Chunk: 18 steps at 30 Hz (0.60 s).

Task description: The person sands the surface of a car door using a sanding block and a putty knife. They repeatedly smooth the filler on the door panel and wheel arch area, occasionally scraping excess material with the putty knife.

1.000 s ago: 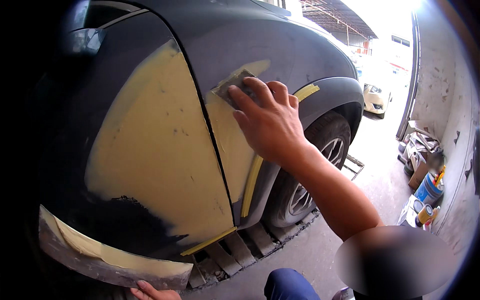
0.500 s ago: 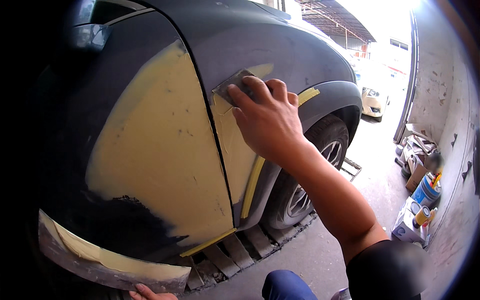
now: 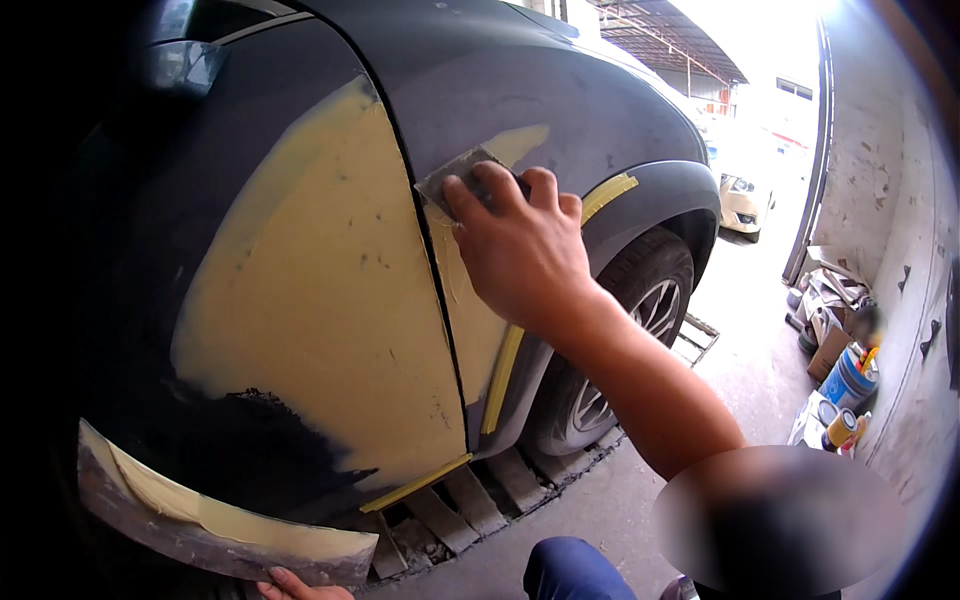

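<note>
While I press against the car: my right hand [image 3: 522,258] is up on the fender, fingers spread flat and bent over a spreader.
Right hand: grasping the grey spreader [image 3: 462,178], its blade edge laid against the panel just beside the dark door gap.
Spreader: tilted, one corner pointing up and left, mostly covered by my fingertips.
Left hand: only the fingertips [image 3: 292,587] show at the lower edge, pinched on the underside of a mixing board.
Mixing board: a long grey board [image 3: 180,530] held below the door, smeared with a band of yellow filler along its top.
Filler on car: a broad yellow patch [image 3: 320,290] covers the door skin; a narrower yellow strip runs down the fender under my right hand.
Tape: yellow strip [image 3: 607,194] follows the wheel arch.
Wheel: dark tyre with silver rim [image 3: 610,380], right of my forearm.
Far right: blue bucket [image 3: 848,377] and cans by the wall.
</note>
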Available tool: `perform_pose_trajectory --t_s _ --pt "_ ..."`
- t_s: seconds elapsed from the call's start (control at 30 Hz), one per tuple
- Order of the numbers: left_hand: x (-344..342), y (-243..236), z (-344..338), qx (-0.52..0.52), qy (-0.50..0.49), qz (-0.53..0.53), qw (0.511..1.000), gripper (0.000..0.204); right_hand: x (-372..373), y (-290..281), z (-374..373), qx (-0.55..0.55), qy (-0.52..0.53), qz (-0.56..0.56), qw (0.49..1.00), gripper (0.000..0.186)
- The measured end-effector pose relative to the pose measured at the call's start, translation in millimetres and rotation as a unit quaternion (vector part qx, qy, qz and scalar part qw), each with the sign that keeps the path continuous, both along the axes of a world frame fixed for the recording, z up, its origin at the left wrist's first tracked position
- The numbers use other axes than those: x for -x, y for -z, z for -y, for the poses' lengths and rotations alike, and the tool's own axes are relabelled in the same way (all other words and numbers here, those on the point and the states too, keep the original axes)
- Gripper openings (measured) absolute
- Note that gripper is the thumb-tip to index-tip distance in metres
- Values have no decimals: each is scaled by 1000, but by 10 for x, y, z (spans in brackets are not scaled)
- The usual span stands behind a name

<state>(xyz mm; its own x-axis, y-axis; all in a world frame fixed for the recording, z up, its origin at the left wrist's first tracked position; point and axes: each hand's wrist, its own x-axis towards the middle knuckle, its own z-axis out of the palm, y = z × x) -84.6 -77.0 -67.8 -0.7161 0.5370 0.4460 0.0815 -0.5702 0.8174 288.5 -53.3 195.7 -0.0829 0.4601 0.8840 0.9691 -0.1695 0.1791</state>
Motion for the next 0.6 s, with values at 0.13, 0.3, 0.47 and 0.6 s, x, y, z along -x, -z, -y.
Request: perform_pose_trajectory --t_s 0.13,0.3,0.47,0.6 --pt "63 111 -24 34 -16 -11 999 42 -82 151 72 10 3 13 1000 44" --pt "46 66 -37 10 5 26 1000 42 -96 36 103 -18 -19 6 1000 43" --pt "-8 10 -22 -4 20 -5 1000 39 3 85 -21 -5 -12 2 1000 46" --pt "76 119 -59 3 13 -31 999 36 -124 276 69 24 4 20 1000 46"
